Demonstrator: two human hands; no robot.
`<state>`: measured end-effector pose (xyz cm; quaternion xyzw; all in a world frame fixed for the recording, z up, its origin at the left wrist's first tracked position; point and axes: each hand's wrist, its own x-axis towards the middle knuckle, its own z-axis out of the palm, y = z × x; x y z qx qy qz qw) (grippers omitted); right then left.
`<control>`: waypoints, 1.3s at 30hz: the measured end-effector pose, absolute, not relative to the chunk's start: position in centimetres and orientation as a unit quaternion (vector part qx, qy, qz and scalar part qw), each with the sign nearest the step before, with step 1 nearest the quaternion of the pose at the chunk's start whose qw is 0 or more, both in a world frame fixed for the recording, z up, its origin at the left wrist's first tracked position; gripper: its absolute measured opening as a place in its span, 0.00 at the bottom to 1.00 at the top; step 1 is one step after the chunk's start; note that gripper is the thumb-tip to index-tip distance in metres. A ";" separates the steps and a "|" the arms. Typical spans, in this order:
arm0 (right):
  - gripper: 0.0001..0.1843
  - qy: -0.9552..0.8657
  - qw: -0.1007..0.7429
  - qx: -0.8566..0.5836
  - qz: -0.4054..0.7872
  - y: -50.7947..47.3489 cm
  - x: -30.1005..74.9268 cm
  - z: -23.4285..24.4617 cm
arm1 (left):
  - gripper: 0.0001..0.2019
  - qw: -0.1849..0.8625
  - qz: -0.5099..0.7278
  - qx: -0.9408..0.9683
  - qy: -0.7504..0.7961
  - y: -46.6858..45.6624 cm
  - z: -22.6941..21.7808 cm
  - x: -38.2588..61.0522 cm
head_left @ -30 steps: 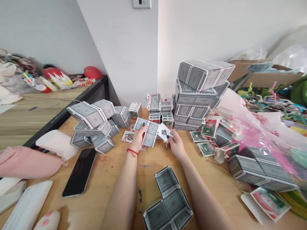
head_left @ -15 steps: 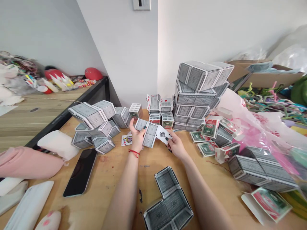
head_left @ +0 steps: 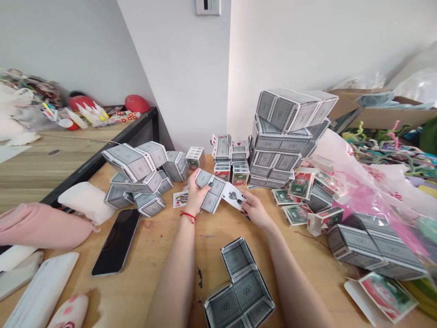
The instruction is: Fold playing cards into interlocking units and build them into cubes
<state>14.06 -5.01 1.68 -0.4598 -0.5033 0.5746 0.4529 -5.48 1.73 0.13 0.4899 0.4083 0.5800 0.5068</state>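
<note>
My left hand (head_left: 195, 193), with a red cord at the wrist, is closed around a small panel of joined grey-backed playing cards (head_left: 212, 197). At that panel's right edge, my right hand (head_left: 253, 207) pinches an ace of spades (head_left: 232, 196) face up. The ace's left end meets or overlaps the panel; whether it is tucked in, I cannot tell. Between my forearms lies an L-shaped open tray of folded cards (head_left: 247, 289). A queen card (head_left: 180, 199) lies face up beside my left hand, partly hidden.
A tall stack of card-built blocks (head_left: 283, 136) stands back right; a lower stack (head_left: 134, 173) is at left. Red-and-green card boxes (head_left: 295, 214) lie to the right, near another card block (head_left: 373, 246). A black phone (head_left: 116, 241) rests at left.
The view has shifted slightly. The ace has moved a little to the right relative to the panel, showing more of its face. Both hands keep their holds.
</note>
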 end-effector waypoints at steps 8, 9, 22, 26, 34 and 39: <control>0.29 -0.482 0.443 -0.422 0.627 -5.1 14.7 1.7 | 0.34 0.521 0.576 0.475 0.414 1.6 0.3 -5.2; 0.29 -0.477 0.445 -0.425 0.628 -5.1 14.7 1.6 | 0.34 0.520 0.577 0.475 0.414 1.6 0.4 -5.1; 0.22 -0.499 0.443 -0.454 0.591 -5.0 14.2 1.0 | 0.32 0.521 0.548 0.515 0.404 1.4 0.4 -4.7; 0.20 -0.508 0.432 -0.483 0.567 -4.9 14.1 0.9 | 0.32 0.535 0.534 0.521 0.397 1.3 0.4 -4.7; 0.17 -0.503 0.438 -0.485 0.566 -4.9 13.8 0.6 | 0.35 0.569 0.501 0.538 0.369 1.1 0.4 -4.5; 0.16 -0.509 0.436 -0.479 0.568 -4.9 14.0 0.6 | 0.35 0.574 0.494 0.537 0.371 1.0 0.5 -4.5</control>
